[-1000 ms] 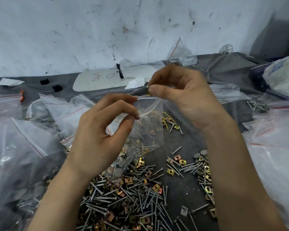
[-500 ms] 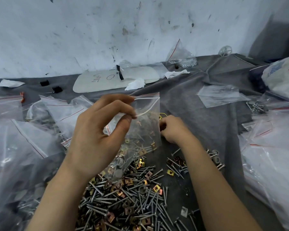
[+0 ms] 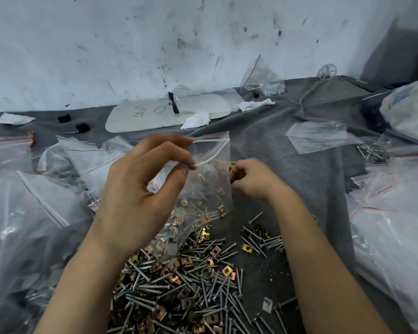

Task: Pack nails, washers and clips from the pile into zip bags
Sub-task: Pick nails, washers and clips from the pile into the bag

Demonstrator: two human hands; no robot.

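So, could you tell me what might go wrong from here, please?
1. The left hand pinches the zip bag only at one side of its open mouth; loaded with hardware, it could slip or spill onto the pile of screws and clips.
2. Pointed screws inside might pierce the thin plastic.
3. The right hand is curled beside the bag's edge; rising, it may snag it.

Left hand (image 3: 140, 196) with pinched zip bag (image 3: 210, 169) above pile (image 3: 179, 285), curled right hand (image 3: 253, 180) just beside bag.
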